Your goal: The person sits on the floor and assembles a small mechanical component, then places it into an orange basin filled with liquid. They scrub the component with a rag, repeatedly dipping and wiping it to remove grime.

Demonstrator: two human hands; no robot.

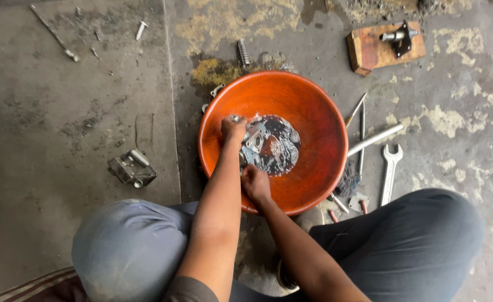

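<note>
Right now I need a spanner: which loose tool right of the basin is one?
The open-ended spanner, farthest right beside the knee; its forked jaw sets it apart from the plain metal rods near the basin.

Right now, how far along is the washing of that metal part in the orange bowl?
Done: the metal part already sits in the dark liquid in the orange bowl. In hand: left hand and right hand both work on it. Left: another metal part lies on the floor, apparently unwashed.
</note>
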